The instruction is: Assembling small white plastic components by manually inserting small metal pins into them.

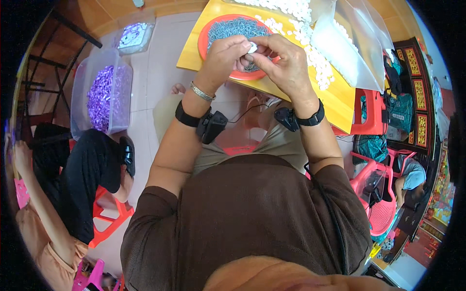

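Observation:
Above a round red tray (pixel 203 42) full of small grey metal pieces (pixel 233 28), my two hands meet at the fingertips. My left hand (pixel 227 54) pinches a small white plastic piece (pixel 252 47) between thumb and fingers. From the other side, my right hand (pixel 284 60) closes its thumb and fingers at the same piece; what else lies between those fingertips is hidden. More white pieces (pixel 323 72) are strewn over the yellow table (pixel 342 109) to the right of the tray. The exact kind of the metal pieces is too small to tell.
A translucent bin (pixel 347 46) lies on its side at the table's right, white pieces around it. On the floor at left stand a clear tub (pixel 77 99) of purple pieces and a smaller container (pixel 136 36). A seated person (pixel 80 179) is at left; a red stool (pixel 369 119) stands right.

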A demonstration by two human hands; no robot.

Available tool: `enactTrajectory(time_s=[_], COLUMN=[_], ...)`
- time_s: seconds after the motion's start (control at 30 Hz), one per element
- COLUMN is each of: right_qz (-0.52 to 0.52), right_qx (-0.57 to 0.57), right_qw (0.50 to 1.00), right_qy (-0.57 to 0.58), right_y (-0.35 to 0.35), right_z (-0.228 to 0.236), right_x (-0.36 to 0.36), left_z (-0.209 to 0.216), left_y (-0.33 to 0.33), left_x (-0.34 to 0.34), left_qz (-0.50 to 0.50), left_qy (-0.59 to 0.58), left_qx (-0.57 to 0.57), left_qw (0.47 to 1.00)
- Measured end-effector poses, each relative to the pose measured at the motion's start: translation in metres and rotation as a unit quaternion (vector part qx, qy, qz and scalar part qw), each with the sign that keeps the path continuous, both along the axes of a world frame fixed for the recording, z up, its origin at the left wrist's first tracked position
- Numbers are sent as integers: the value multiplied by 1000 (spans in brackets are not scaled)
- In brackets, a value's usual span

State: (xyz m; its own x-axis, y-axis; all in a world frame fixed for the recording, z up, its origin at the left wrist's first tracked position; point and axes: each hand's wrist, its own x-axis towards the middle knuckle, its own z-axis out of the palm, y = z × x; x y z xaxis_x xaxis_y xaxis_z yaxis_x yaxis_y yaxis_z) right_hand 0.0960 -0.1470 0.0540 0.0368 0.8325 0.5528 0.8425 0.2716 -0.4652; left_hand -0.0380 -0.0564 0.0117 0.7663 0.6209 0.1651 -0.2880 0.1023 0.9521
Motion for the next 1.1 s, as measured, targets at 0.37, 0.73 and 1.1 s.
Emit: enactTrajectory(time_s=[0.37,0.73,1.1], right_qz=[-93,-75,-26], right_qx=[63,32,-46], right_qw=[994,993,979], right_qy=[8,83,195], right_y=[0,-5,-9], right_z=[-12,-14,-8], right_x=[-11,-3,4], left_z=[-13,-10,-9], left_y=[-21,-4,-1], left_x=[18,6,2], left_qz=[149,29,3], left_qy=[-55,5,12], left_qx=[-60,-33,8], left_qw=[985,999,1000])
